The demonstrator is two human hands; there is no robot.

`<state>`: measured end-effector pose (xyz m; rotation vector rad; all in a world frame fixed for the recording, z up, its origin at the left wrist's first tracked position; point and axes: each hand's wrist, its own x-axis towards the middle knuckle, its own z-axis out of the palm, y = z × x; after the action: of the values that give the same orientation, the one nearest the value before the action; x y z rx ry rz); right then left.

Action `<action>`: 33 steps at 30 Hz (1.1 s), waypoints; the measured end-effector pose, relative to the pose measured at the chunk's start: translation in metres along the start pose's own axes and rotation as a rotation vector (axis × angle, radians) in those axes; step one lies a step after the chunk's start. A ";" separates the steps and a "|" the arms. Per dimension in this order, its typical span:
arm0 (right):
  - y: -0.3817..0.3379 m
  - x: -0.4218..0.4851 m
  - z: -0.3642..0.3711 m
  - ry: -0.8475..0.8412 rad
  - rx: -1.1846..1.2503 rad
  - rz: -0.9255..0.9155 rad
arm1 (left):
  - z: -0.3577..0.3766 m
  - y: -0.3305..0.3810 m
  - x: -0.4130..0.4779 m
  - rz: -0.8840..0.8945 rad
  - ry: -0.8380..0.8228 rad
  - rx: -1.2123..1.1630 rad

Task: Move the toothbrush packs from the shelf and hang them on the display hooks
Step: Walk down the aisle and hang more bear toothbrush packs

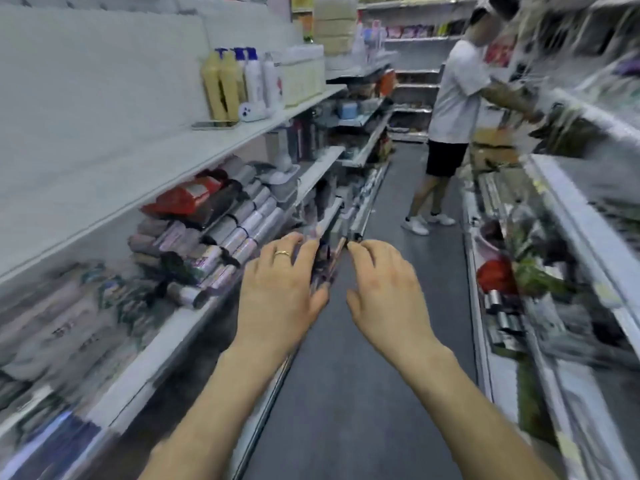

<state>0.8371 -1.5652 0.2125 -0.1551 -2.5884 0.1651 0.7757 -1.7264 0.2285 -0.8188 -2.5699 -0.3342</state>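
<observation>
The left hand [280, 271] grips a thin bundle of toothbrush packs [326, 263], seen edge-on and held out over the aisle floor [346, 393], clear of the shelf [180, 327] on the left. The right hand [384, 282] has its fingers curled, with the fingertips at the top edge of the outermost pack, apparently pinching it. The packs are off the shelf and not yet hung. No display hooks can be made out, because the racks on the right are badly blurred.

The main risk is probably a pack sliding out. The bundle is slim and slippery-looking, and peeling one pack off could loosen the left hand's grip on the others and drop them to the floor. Another person [453, 98] stands further along the narrow aisle, so an elbow or the packs could knock against them or the stacked rolls [239, 233].
</observation>
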 end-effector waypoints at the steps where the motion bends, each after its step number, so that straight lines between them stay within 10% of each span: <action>1: 0.021 0.005 0.008 -0.008 -0.015 0.041 | 0.017 0.011 0.020 0.034 -0.015 -0.014; 33: 0.561 0.152 0.115 0.148 -0.188 1.113 | 0.397 0.379 0.513 0.851 -0.234 -0.448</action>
<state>0.6914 -1.0005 0.1093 -1.5801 -2.0756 0.2802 0.4965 -1.0334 0.1515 -2.0953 -2.0830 -0.5596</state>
